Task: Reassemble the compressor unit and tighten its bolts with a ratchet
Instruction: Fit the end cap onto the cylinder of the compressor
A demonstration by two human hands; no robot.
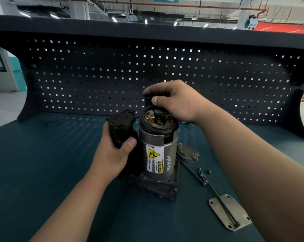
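A person stands at a workbench [43, 163] topped with a dark teal mat, a dark pegboard [112, 75] rising behind it. The compressor [158, 154] stands upright in the middle of the bench: a silver cylinder with a yellow warning label, set on a dark, grimy base. Its top is open, showing brass-coloured parts inside.

The left hand [111, 154] grips a black canister [120, 126] just left of the silver cylinder, fingers and thumb curled round it. The right hand [179, 100] hovers over the open top, thumb and fingertips pinching a small black piece [148, 101].

To the right of the compressor lie loose parts: a round metal cover [187, 153] close to the base, a few screws [202, 177], and nearer the bench's front a flat metal plate [222, 213] with a long thin rod [215, 191] lying across it. A thin black ring [52, 123] lies far left, well apart.
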